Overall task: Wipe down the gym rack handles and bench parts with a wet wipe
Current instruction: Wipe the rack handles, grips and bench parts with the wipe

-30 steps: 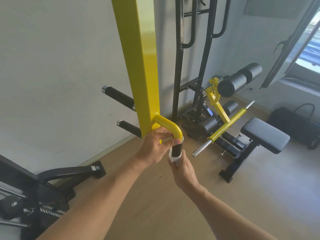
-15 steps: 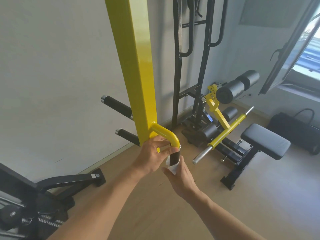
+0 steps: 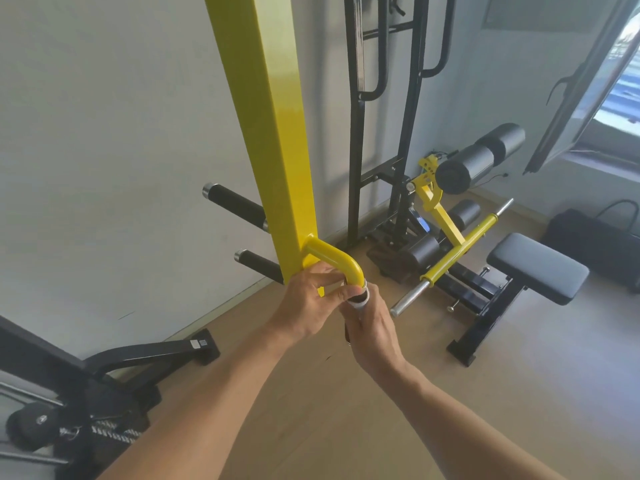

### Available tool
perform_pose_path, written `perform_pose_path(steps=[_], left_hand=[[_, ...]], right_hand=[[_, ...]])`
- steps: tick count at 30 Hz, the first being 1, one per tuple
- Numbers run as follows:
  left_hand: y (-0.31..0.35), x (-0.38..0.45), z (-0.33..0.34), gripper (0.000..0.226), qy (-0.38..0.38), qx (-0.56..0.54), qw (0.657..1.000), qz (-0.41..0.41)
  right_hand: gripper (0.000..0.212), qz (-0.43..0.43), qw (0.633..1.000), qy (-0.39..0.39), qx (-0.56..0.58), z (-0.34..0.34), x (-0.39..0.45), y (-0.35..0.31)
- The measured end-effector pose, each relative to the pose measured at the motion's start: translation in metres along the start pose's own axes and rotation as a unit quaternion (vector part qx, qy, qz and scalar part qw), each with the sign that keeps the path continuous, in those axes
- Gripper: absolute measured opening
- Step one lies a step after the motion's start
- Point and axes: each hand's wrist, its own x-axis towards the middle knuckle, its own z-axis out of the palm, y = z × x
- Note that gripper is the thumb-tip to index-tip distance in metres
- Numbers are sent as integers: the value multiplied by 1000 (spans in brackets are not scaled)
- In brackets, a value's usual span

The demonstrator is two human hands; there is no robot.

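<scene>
Where the yellow post [image 3: 273, 133] runs down from the top of the frame to its centre, a bent yellow handle [image 3: 337, 261] projects from its lower end and turns downward into a black grip. In the head view, the left hand [image 3: 310, 299] holds this handle just below the bend, its fingers [image 3: 341, 294] curled round the tube beside the post. The right hand [image 3: 372, 327] sits directly beneath, touching the left, with its fingers clamped round the black grip and a white wet wipe [image 3: 358, 301] pressed between palm and grip; only the wipe's upper edge shows above the hand. A small part of the grip's lower end shows at the left edge of the right hand.

Two black pegs [image 3: 235, 204] with metal end caps stick out to the left of the post, one above the other, at mid-frame. A black frame [image 3: 356, 133] stands behind the post against the wall, in the upper centre. At right of centre, a bench [image 3: 538, 266] with a black padded seat stands on the wooden floor [image 3: 519, 393], with black foam rollers [image 3: 478, 161] above it and a yellow bar [image 3: 460, 251] with a metal tip slanting toward the hands. A black bag [image 3: 595, 240] lies at the right edge. A black machine base [image 3: 149, 355] occupies the lower left.
</scene>
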Motion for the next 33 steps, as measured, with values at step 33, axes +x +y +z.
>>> perform_pose_path(steps=[33], left_hand=[[1,-13,16,18,72,-43,996,9]], right_hand=[[11,255,880,-377,-132,4,-29,43]])
